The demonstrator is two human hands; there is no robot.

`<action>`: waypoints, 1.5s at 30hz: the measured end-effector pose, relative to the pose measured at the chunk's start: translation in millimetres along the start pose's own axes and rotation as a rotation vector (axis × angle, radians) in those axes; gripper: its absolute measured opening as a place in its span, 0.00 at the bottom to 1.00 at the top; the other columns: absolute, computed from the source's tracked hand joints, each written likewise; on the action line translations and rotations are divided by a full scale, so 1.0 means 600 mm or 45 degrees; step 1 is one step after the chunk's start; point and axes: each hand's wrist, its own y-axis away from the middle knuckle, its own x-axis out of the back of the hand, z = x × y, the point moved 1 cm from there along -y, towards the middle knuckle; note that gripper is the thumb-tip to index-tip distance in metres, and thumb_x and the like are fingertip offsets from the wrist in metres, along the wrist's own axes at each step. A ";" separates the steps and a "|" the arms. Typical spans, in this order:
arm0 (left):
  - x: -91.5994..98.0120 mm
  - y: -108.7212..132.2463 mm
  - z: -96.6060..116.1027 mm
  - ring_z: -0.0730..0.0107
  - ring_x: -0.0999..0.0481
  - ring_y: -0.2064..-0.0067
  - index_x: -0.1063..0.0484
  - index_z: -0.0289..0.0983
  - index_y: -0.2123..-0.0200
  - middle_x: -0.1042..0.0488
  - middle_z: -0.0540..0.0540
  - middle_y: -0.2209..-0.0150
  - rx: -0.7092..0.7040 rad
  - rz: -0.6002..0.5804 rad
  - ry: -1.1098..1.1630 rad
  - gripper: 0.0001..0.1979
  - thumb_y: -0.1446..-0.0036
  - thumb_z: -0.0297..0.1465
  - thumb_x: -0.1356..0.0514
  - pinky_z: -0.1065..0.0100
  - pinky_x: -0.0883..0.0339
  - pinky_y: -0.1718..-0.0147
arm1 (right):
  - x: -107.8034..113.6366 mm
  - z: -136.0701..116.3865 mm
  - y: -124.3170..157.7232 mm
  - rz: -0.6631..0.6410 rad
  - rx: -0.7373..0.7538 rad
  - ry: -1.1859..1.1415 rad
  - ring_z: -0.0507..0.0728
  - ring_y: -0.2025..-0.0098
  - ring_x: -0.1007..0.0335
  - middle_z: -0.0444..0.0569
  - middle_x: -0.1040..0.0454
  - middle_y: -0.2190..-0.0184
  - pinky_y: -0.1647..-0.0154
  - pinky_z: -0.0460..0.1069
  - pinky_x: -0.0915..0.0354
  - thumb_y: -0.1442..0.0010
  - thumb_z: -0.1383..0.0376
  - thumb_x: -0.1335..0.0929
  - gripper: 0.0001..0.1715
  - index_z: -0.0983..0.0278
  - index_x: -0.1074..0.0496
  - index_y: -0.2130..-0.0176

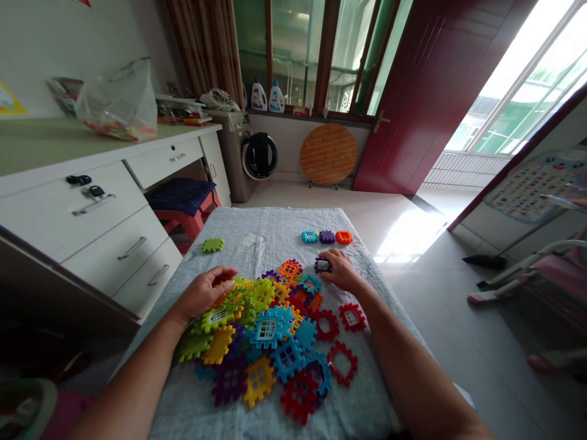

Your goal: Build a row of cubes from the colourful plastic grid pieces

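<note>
A mixed pile of notched plastic building blocks (263, 296) in green, yellow, blue, red, orange and purple lies in the middle of the cloth-covered table (183, 397). At its upper left edge is my left hand (206, 294), with thumb and forefinger bent and apart, close to yellow and orange blocks. Whether its hidden fingers touch any is unclear. My right hand (340, 269), right of the pile, pinches a dark purple frame-shaped block (323, 265). Beyond it stand a blue block (309, 236), a purple block (327, 236) and an orange block (343, 237) in a row.
One green block (213, 245) lies apart at the far left of the table. Loose red blocks (352, 317) lie near my right forearm. Left of the table are a drawer desk (101, 226) and a stool (181, 198); a washing machine (238, 159) stands behind.
</note>
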 end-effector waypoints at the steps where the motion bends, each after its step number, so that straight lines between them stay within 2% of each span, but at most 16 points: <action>1: 0.000 0.000 0.000 0.57 0.24 0.55 0.27 0.36 0.57 0.23 0.42 0.58 -0.001 0.004 0.002 0.26 0.55 0.47 0.36 0.57 0.32 0.50 | 0.004 0.000 0.001 0.016 -0.037 0.025 0.63 0.50 0.40 0.53 0.32 0.52 0.49 0.58 0.44 0.51 0.66 0.30 0.27 0.62 0.31 0.50; 3: 0.000 0.000 0.001 0.56 0.24 0.55 0.26 0.36 0.58 0.22 0.42 0.58 0.005 0.014 0.008 0.26 0.56 0.48 0.35 0.57 0.32 0.51 | 0.016 -0.006 0.004 0.048 -0.060 0.050 0.64 0.48 0.42 0.53 0.33 0.51 0.48 0.60 0.46 0.51 0.66 0.30 0.26 0.60 0.30 0.50; 5: 0.000 0.000 0.002 0.56 0.24 0.55 0.26 0.36 0.58 0.22 0.42 0.58 0.008 0.023 0.008 0.26 0.57 0.48 0.35 0.57 0.31 0.51 | 0.028 -0.025 0.010 0.024 0.042 0.003 0.63 0.46 0.43 0.52 0.34 0.49 0.47 0.60 0.46 0.51 0.66 0.29 0.26 0.59 0.30 0.51; 8: 0.000 0.000 0.004 0.57 0.23 0.56 0.26 0.36 0.58 0.22 0.42 0.58 -0.004 0.020 -0.007 0.25 0.56 0.47 0.35 0.58 0.31 0.51 | 0.041 -0.070 0.021 -0.215 0.366 -0.136 0.60 0.46 0.42 0.49 0.35 0.48 0.45 0.57 0.45 0.51 0.64 0.28 0.28 0.56 0.31 0.49; 10: 0.000 0.000 0.004 0.58 0.23 0.56 0.26 0.37 0.58 0.22 0.43 0.58 -0.013 0.018 -0.015 0.24 0.55 0.47 0.35 0.59 0.31 0.51 | 0.043 -0.098 0.028 -0.358 0.493 -0.144 0.60 0.47 0.42 0.48 0.34 0.49 0.45 0.57 0.45 0.53 0.66 0.27 0.29 0.54 0.30 0.49; 14: 0.001 0.000 -0.001 0.58 0.23 0.56 0.26 0.37 0.58 0.22 0.43 0.58 -0.022 0.022 -0.022 0.24 0.55 0.46 0.36 0.59 0.31 0.52 | 0.037 -0.118 0.031 -0.344 0.479 -0.094 0.58 0.51 0.38 0.48 0.29 0.55 0.47 0.56 0.44 0.52 0.70 0.28 0.24 0.56 0.27 0.54; 20: 0.001 0.000 -0.001 0.57 0.23 0.56 0.25 0.37 0.58 0.22 0.42 0.58 -0.015 0.027 -0.021 0.25 0.56 0.47 0.35 0.59 0.31 0.52 | 0.029 -0.104 0.018 -0.309 0.537 -0.221 0.53 0.60 0.32 0.46 0.25 0.63 0.53 0.50 0.40 0.49 0.72 0.32 0.13 0.61 0.24 0.63; 28: 0.001 0.001 0.002 0.56 0.23 0.56 0.25 0.37 0.58 0.22 0.42 0.58 0.000 0.032 -0.038 0.26 0.57 0.48 0.35 0.58 0.31 0.52 | 0.024 -0.108 0.014 -0.156 0.277 -0.185 0.51 0.72 0.34 0.45 0.27 0.75 0.68 0.45 0.43 0.38 0.68 0.39 0.12 0.64 0.28 0.68; 32: 0.000 0.001 0.005 0.56 0.24 0.55 0.26 0.37 0.58 0.22 0.42 0.58 0.006 0.027 -0.053 0.27 0.57 0.49 0.36 0.58 0.31 0.51 | 0.026 -0.097 0.011 -0.123 0.127 -0.365 0.49 0.76 0.35 0.43 0.28 0.76 0.73 0.44 0.43 0.37 0.67 0.40 0.11 0.64 0.30 0.66; 36: -0.001 0.001 0.008 0.57 0.24 0.56 0.26 0.37 0.58 0.22 0.42 0.58 -0.007 0.019 -0.069 0.26 0.56 0.49 0.36 0.59 0.31 0.51 | 0.047 -0.055 0.004 0.085 -0.012 -0.389 0.49 0.76 0.35 0.42 0.29 0.77 0.73 0.45 0.42 0.38 0.67 0.41 0.14 0.65 0.29 0.57; 38: -0.001 0.001 0.008 0.57 0.24 0.56 0.26 0.37 0.58 0.22 0.43 0.58 -0.014 0.020 -0.074 0.26 0.56 0.49 0.36 0.59 0.31 0.52 | 0.058 -0.027 0.002 0.133 -0.048 -0.317 0.51 0.74 0.35 0.44 0.29 0.77 0.71 0.46 0.41 0.40 0.67 0.41 0.15 0.65 0.28 0.57; 42: 0.000 0.001 0.007 0.56 0.23 0.56 0.25 0.37 0.59 0.22 0.43 0.59 -0.007 0.033 -0.081 0.27 0.57 0.49 0.36 0.58 0.31 0.51 | 0.060 0.022 0.003 0.048 -0.098 -0.085 0.53 0.71 0.33 0.46 0.28 0.75 0.68 0.47 0.41 0.43 0.68 0.39 0.13 0.64 0.25 0.64; 45: 0.000 0.001 0.007 0.56 0.24 0.56 0.25 0.38 0.58 0.22 0.43 0.58 -0.001 0.025 -0.079 0.27 0.57 0.50 0.36 0.58 0.31 0.51 | 0.053 0.040 0.009 0.010 -0.131 0.094 0.54 0.69 0.34 0.47 0.29 0.73 0.66 0.48 0.41 0.45 0.65 0.34 0.11 0.63 0.25 0.62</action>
